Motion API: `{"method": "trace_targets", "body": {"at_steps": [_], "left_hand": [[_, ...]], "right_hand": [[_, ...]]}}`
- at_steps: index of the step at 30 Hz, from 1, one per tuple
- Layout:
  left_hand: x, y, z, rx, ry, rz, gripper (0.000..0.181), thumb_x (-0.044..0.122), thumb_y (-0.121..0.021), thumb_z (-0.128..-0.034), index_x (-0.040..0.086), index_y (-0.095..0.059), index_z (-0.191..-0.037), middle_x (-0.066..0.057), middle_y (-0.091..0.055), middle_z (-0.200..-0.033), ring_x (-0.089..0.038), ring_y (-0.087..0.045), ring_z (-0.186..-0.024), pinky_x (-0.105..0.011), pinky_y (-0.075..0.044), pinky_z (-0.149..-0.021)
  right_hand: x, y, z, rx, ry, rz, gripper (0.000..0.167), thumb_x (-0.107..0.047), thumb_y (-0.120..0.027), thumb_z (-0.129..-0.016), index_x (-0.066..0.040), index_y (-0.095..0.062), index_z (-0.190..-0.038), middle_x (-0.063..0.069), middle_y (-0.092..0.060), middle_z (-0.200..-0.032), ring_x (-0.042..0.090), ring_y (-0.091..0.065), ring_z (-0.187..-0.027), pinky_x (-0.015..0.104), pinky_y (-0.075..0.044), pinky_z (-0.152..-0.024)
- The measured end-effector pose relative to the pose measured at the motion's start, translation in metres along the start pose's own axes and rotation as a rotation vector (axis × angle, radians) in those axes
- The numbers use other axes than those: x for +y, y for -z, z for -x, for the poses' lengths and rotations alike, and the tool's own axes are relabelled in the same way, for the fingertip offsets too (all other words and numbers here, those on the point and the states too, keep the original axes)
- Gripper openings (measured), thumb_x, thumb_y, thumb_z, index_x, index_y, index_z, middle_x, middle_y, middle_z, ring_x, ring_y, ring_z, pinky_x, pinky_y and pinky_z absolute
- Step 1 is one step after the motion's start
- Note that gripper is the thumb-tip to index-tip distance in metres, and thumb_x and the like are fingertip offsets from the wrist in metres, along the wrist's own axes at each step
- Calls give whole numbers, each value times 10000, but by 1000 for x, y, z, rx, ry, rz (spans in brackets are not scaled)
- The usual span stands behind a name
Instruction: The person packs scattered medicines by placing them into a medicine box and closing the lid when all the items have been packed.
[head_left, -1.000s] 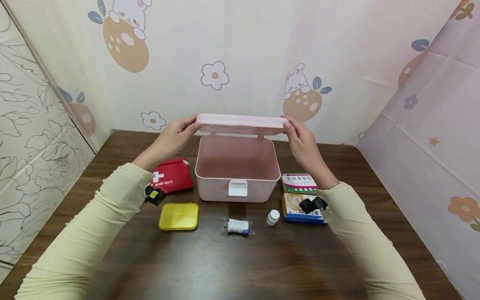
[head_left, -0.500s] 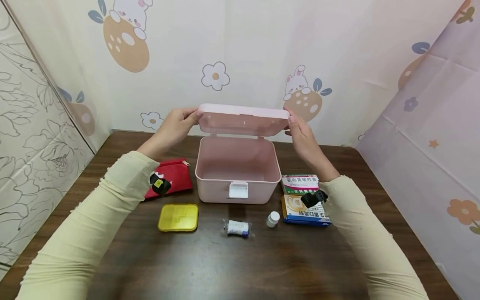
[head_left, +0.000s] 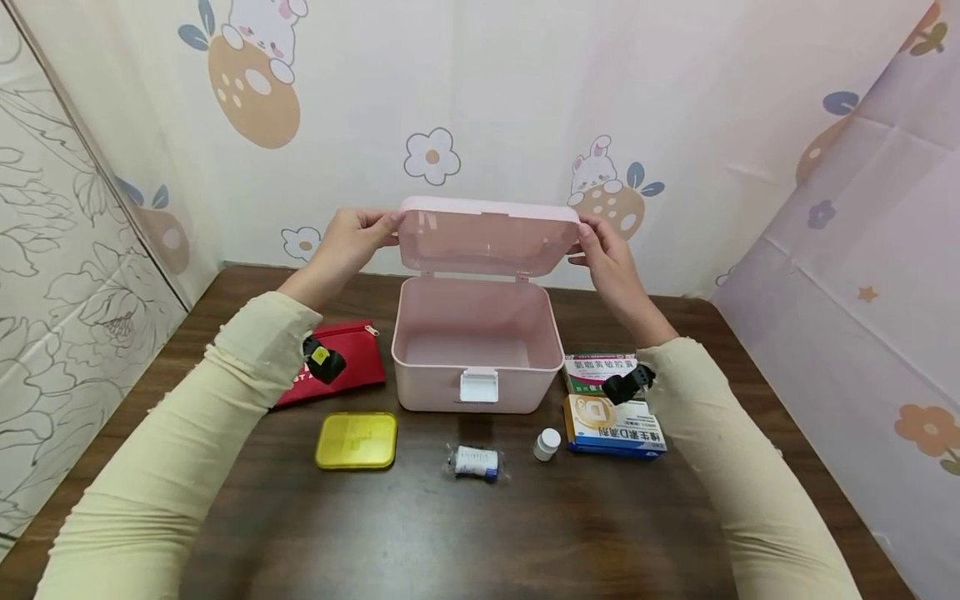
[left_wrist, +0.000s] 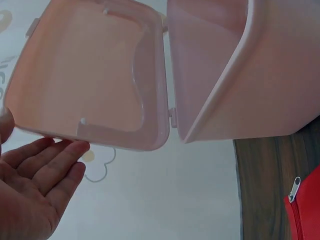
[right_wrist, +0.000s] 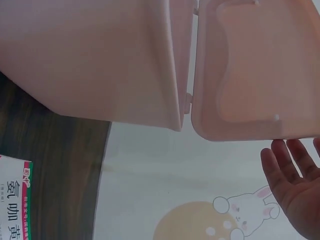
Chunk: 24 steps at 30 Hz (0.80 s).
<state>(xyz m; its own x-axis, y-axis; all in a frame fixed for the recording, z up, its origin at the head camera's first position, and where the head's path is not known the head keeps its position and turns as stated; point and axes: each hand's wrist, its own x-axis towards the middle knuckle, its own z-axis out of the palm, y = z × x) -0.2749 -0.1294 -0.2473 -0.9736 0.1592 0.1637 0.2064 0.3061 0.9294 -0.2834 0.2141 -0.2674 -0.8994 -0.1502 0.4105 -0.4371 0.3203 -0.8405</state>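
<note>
Head view: left hand (head_left: 347, 248) and right hand (head_left: 613, 271) pinch the pink rectangular plastic lid (head_left: 487, 237). Its long axis runs between them.

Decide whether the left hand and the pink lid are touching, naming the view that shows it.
Touching. In the left wrist view, the left hand has fingertips against the edge of the pink lid.

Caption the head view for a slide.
Left hand and right hand hold open the lid of a pink box on a wooden table.
</note>
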Motion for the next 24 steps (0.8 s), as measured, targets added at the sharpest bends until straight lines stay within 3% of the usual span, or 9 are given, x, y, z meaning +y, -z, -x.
{"method": "trace_targets", "body": {"at_steps": [6, 12, 17, 24], "left_hand": [[-3, 0, -11, -4, -18, 40, 374, 133, -484, -1064, -125, -573, -1320, -266, -596, -1310, -347, -609, -1195, -398, -376, -1115], [-6, -2, -21, 69, -34, 24, 330, 79, -519, -1038, -109, -606, -1295, -271, -634, -1239, -168, -694, -990, -340, -467, -1001], [-15, -4, -25, 126, -63, 29, 324, 88, -537, -1032, -107, -623, -1276, -288, -646, -1201, -44, -633, -858, -251, -487, -835], [-31, -12, -30, 206, -90, 145, 291, 23, -594, -993, -145, -633, -1227, -291, -644, -1207, 10, -627, -813, -243, -552, -848]], "right_hand": [[3, 3, -11, 24, -8, -39, 431, -195, -404, -1090, 128, -459, -1369, 21, -574, -1030, 120, -610, -868, 220, -521, -861], [8, 6, -18, 24, 3, -110, 410, -148, -436, -1076, 142, -472, -1363, -14, -622, -982, 113, -640, -837, 208, -535, -834], [15, 5, -23, 14, -1, -149, 388, -86, -463, -1059, 123, -483, -1385, -50, -645, -1000, 97, -650, -851, 212, -546, -825], [26, 2, -30, 33, -7, -226, 386, 25, -510, -1016, 119, -493, -1390, -55, -646, -1066, 111, -626, -966, 219, -542, -854]]}}
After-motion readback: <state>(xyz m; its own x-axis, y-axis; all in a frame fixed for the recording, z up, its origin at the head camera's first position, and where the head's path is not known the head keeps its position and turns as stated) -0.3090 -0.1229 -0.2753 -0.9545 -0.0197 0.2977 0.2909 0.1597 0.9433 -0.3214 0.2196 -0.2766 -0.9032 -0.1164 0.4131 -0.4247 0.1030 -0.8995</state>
